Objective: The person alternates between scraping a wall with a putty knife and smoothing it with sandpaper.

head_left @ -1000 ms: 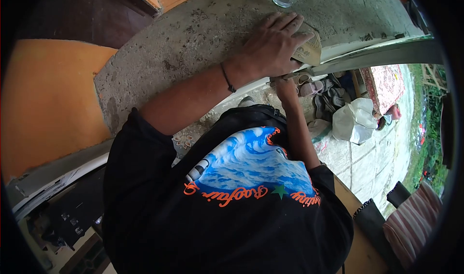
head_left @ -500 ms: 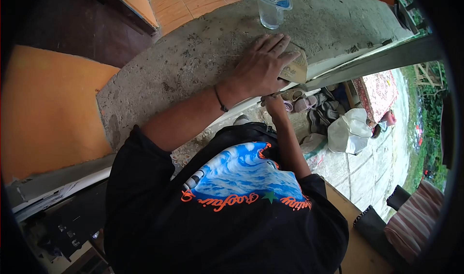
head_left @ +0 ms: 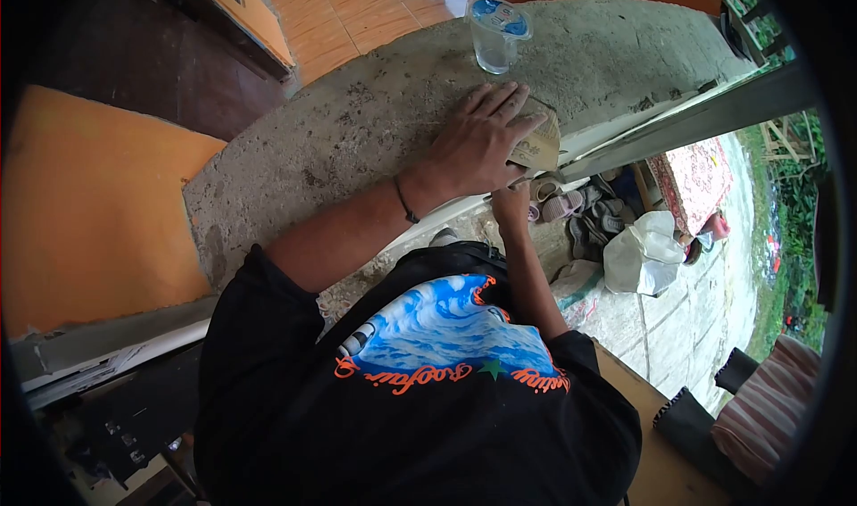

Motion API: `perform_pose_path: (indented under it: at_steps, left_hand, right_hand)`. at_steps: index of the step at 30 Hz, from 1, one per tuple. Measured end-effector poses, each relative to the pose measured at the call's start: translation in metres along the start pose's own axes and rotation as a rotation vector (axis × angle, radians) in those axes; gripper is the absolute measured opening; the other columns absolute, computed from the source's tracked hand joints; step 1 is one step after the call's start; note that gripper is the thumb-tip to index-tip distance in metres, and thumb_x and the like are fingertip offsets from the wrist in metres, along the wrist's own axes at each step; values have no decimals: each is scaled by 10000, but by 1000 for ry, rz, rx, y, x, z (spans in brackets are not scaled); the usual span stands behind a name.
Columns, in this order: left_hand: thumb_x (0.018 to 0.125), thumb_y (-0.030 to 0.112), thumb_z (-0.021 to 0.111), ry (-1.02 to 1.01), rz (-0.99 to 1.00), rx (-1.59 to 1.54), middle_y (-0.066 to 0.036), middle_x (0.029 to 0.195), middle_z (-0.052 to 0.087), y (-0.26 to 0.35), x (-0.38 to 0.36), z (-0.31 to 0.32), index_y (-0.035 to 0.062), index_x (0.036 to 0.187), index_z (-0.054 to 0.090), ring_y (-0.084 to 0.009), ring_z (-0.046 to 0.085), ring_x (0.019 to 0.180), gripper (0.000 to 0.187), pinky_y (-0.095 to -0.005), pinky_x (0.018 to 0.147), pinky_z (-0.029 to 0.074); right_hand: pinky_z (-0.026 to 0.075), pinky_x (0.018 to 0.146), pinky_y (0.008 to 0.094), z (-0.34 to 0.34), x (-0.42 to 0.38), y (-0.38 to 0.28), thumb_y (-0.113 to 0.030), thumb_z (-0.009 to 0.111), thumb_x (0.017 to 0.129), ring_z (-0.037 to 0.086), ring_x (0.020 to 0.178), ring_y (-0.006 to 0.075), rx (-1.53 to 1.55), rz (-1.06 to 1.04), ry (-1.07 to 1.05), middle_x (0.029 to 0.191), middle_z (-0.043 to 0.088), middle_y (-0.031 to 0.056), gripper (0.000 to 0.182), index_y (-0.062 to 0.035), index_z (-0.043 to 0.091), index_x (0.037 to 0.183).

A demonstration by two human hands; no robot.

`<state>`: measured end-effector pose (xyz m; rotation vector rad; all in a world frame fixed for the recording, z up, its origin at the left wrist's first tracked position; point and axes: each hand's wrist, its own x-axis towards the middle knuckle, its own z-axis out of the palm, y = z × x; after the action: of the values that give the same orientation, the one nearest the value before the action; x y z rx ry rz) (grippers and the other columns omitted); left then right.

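One printed sheet (head_left: 541, 145), lettering too small | left fingers (head_left: 493, 101) extended over it | right fingers (head_left: 511, 191) curled, hold unclear | blue-lidded cup (head_left: 496, 46) ahead

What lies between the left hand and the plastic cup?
Head view: only bare concrete ledge, a narrow strip, separates the left hand from the plastic cup.

1. Two hands: one left hand (head_left: 475, 145), one right hand (head_left: 511, 206).
2. One dark wristband (head_left: 404, 201).
3. One clear plastic cup (head_left: 494, 49), far on one concrete ledge (head_left: 303, 145).
4. One brown printed sheet (head_left: 541, 145), partly covered.
5. One black shirt (head_left: 411, 435) with one green star (head_left: 492, 369).
6. One bulging white bag (head_left: 644, 258), right.
7. One striped cloth (head_left: 769, 408), near right.
8. Several pieces of footwear (head_left: 562, 206), right; they overlap, so the exact number is unclear.
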<state>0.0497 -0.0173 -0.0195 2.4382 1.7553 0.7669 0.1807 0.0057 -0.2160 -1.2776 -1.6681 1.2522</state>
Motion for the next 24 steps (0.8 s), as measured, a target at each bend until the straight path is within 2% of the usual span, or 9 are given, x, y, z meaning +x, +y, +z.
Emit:
perform_pose_path:
  at_steps: [2,4,6,7,10,14,15,21,24]
  left_hand:
    - [694,258,691,1,5,0,-208,1381,345,0,0,-1,124,1303,447,-302,308,1302,670,-418,1097,199]
    - [694,259,691,-2,6,6,-209,1381,343,0,1,0,122,1301,448,-302,307,1302,668,-419,1097,199]
    - [694,260,692,-11,10,9,-210,1382,342,-1,1,-2,120,1299,449,-302,307,1302,667,-420,1096,199]
    - [693,258,692,-10,10,8,-210,1382,342,-1,0,-2,119,1298,451,-301,306,1303,666,-421,1095,200]
    - [691,254,691,1,15,2,-208,1382,344,0,1,0,118,1295,454,-299,305,1304,663,-421,1093,201]
    - [692,251,690,-3,9,22,-203,1382,346,0,-1,-1,120,1291,458,-295,309,1302,656,-421,1092,200]
    - [692,251,690,-2,7,22,-203,1382,346,0,-1,-1,120,1291,458,-295,309,1302,656,-421,1092,200]
    - [697,257,689,-1,8,8,-202,1378,353,0,0,-1,121,1292,459,-291,311,1302,652,-419,1093,200]
    - [697,258,689,-1,12,16,-203,1376,356,-1,-1,0,122,1291,460,-290,311,1302,652,-418,1093,200]
  right_hand:
    - [419,837,350,-4,12,21,-144,513,851,553,984,251,-267,-165,184,1045,596,166,338,30,507,1141]
    - [442,782,362,-18,9,-3,-114,509,826,582,924,263,-124,-45,165,1003,612,174,308,27,531,1099]
    - [415,798,474,-27,4,-18,-88,470,752,534,943,447,-1,176,8,978,576,288,353,7,504,1091]
    - [423,768,477,-25,1,-18,-92,472,735,543,911,455,-6,223,3,911,602,267,316,-4,523,1034]
    - [429,768,463,-19,-8,-32,-103,476,741,541,916,455,-141,173,51,922,600,270,298,-2,535,1016]
    - [471,686,406,-23,7,-17,-119,477,760,626,793,355,-23,263,14,840,633,224,275,8,549,993]
    - [483,648,375,-25,5,-28,-109,482,761,644,732,298,-18,239,24,792,641,197,273,20,548,992]
    - [490,637,369,-25,-11,-50,-93,489,754,644,705,288,16,162,14,781,644,191,259,46,551,964]
    - [491,643,369,-25,-4,-35,-102,492,758,645,720,294,30,249,17,808,643,198,258,46,550,963]
